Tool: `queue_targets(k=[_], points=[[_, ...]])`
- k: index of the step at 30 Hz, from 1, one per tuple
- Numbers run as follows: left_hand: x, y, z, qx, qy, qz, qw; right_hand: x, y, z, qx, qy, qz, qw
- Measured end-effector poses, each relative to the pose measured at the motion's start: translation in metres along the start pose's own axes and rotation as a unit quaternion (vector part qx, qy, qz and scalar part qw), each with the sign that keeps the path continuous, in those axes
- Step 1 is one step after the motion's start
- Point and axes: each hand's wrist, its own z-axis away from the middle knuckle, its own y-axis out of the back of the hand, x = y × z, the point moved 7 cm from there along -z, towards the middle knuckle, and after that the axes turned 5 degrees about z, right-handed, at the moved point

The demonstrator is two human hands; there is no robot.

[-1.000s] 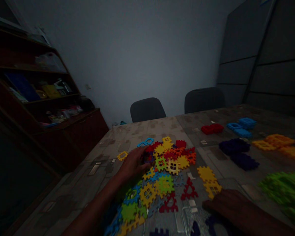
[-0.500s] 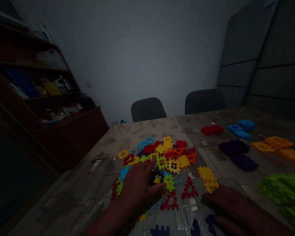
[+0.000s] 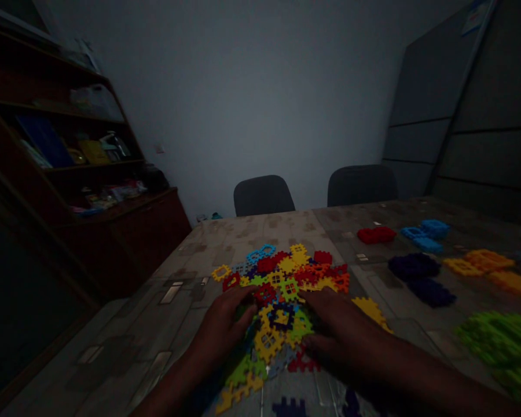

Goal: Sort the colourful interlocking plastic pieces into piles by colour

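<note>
A heap of flat interlocking plastic waffle blocks (image 3: 282, 272) in red, yellow, blue, green and orange lies in the middle of the patterned table. My left hand (image 3: 223, 330) presses palm-down on the heap's left front side, fingers spread. My right hand (image 3: 338, 327) rests on its right front side, also palm-down. Neither hand shows a piece gripped between its fingers. Between them lies a yellow block with a dark purple piece on it (image 3: 281, 318). A yellow block (image 3: 368, 308) sits just past my right fingers. Pieces under both palms are hidden.
Sorted piles stand to the right: red (image 3: 376, 234), blue (image 3: 425, 234), dark purple (image 3: 414, 266), orange and yellow (image 3: 481, 263), green (image 3: 499, 341). Two dark chairs (image 3: 263, 197) stand beyond the table, and a wooden shelf cabinet (image 3: 69, 174) stands at left.
My right hand has moved from the table's near right onto the heap, and my left hand has shifted left. The pieces have drawn closer together between my hands.
</note>
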Motion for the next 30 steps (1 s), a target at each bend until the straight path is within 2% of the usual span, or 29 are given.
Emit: queue_targets(k=[4,8,11,16,19,23,25,27,30], points=[[0.000,0.002,-0.001,0.006,-0.003,0.011,1.000,-0.018,-0.020,-0.041,-0.017,0.015,0.023,0.999],[-0.008,0.002,0.000,0.007,-0.007,0.016,1.000,-0.028,-0.026,-0.056,-0.016,0.027,0.032,0.999],[-0.014,-0.001,0.000,0.011,-0.008,0.018,1.000,-0.019,-0.014,-0.051,-0.006,0.032,0.018,0.999],[-0.015,-0.002,-0.004,0.019,-0.012,0.025,0.999,0.017,0.005,-0.036,-0.003,0.027,0.013,1.000],[-0.012,0.013,-0.010,0.042,-0.015,0.022,0.999,0.024,0.000,-0.032,-0.016,0.034,0.007,0.999],[-0.015,0.051,-0.016,0.098,-0.003,0.008,0.995,0.008,-0.018,-0.034,-0.043,0.057,-0.003,0.997],[-0.020,0.064,-0.017,0.114,0.005,0.002,0.994,-0.001,-0.022,-0.039,-0.048,0.061,-0.002,0.997],[-0.026,0.067,-0.017,0.115,0.010,0.002,0.993,-0.007,-0.023,-0.044,-0.049,0.060,0.001,0.997],[-0.033,0.061,-0.018,0.103,0.015,0.010,0.994,-0.008,-0.022,-0.052,-0.053,0.051,0.004,0.997]])
